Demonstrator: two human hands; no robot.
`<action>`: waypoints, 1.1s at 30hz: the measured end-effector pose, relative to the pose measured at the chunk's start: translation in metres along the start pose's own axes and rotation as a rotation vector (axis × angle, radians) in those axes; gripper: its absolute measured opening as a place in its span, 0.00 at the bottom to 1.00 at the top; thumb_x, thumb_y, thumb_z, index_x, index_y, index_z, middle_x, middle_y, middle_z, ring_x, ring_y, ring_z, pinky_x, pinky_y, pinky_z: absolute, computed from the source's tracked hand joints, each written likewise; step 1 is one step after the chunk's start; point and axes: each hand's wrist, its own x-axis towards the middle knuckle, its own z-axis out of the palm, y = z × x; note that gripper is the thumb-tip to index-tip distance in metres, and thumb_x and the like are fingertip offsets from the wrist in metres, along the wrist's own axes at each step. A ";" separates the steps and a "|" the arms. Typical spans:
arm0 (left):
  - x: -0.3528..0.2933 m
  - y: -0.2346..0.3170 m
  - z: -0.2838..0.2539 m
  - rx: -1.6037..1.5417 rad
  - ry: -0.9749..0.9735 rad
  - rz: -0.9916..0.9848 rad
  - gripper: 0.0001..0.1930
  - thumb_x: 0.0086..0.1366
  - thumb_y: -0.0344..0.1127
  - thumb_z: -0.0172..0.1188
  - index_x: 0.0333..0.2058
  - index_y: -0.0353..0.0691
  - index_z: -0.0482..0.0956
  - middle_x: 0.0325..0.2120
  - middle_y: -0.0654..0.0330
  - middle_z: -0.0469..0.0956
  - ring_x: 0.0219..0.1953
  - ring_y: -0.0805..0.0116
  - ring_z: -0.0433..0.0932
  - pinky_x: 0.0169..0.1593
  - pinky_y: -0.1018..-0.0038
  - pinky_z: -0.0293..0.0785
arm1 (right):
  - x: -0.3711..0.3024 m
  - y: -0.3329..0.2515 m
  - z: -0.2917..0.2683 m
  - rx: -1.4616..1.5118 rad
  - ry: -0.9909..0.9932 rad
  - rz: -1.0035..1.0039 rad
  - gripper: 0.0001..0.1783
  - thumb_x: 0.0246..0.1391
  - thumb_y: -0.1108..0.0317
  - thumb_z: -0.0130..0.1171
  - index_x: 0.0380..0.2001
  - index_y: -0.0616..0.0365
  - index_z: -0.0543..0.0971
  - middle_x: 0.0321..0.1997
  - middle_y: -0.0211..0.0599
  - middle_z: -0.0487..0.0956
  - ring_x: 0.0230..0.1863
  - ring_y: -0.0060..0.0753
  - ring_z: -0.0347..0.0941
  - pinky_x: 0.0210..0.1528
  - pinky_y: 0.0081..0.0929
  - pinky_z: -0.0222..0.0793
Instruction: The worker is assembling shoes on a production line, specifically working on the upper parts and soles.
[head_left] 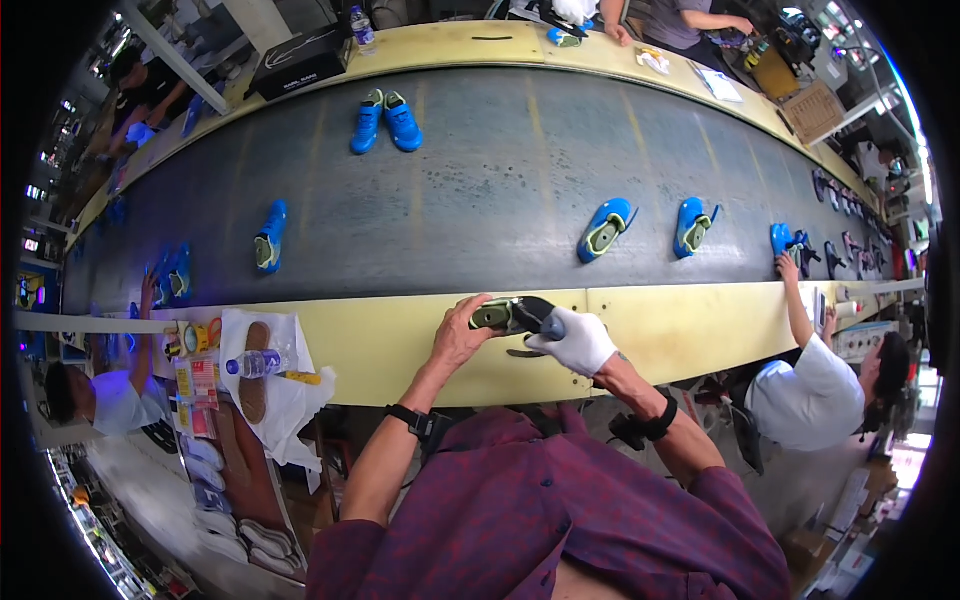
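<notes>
A shoe is held over the table.
The left hand has fingers clamped on it; whether the right hand clamps too, I cannot tell.

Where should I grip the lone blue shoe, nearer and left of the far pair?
Probably the blue shoe is best gripped at its heel collar, from the near side: its toe points away, leaving the open, green-lined end nearest.

A maroon patterned shirt — short-sleeved, dark-buttoned; beyond its left sleeve, a black wristband; beyond its right sleeve, another black band — and a white-gloved right grip.
</notes>
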 end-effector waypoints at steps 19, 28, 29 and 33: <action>-0.053 0.008 -0.003 0.382 -0.124 0.140 0.35 0.65 0.41 0.70 0.70 0.42 0.70 0.72 0.41 0.65 0.72 0.38 0.65 0.72 0.50 0.66 | 0.002 0.243 -0.001 0.006 0.530 0.323 0.28 0.57 0.47 0.72 0.49 0.58 0.81 0.43 0.53 0.87 0.47 0.59 0.84 0.51 0.46 0.78; -0.031 -0.052 0.067 0.068 0.143 -0.584 0.66 0.54 0.66 0.74 0.75 0.25 0.48 0.72 0.30 0.59 0.74 0.35 0.62 0.76 0.54 0.58 | 0.022 0.238 -0.007 -0.054 0.604 0.454 0.26 0.60 0.44 0.69 0.51 0.53 0.83 0.46 0.49 0.88 0.49 0.55 0.85 0.53 0.45 0.79; -0.025 -0.065 0.068 0.115 0.183 -0.620 0.70 0.52 0.68 0.75 0.76 0.25 0.44 0.73 0.29 0.58 0.75 0.34 0.60 0.78 0.54 0.55 | 0.020 0.237 -0.008 -0.049 0.594 0.434 0.26 0.60 0.44 0.69 0.51 0.52 0.83 0.46 0.48 0.88 0.50 0.55 0.85 0.53 0.45 0.79; -0.004 -0.060 0.045 -0.131 0.211 -0.590 0.63 0.57 0.58 0.75 0.76 0.28 0.47 0.69 0.34 0.63 0.68 0.39 0.70 0.64 0.51 0.77 | 0.016 0.249 0.000 -0.098 0.638 0.476 0.23 0.60 0.45 0.69 0.48 0.51 0.82 0.45 0.49 0.87 0.48 0.60 0.84 0.51 0.50 0.78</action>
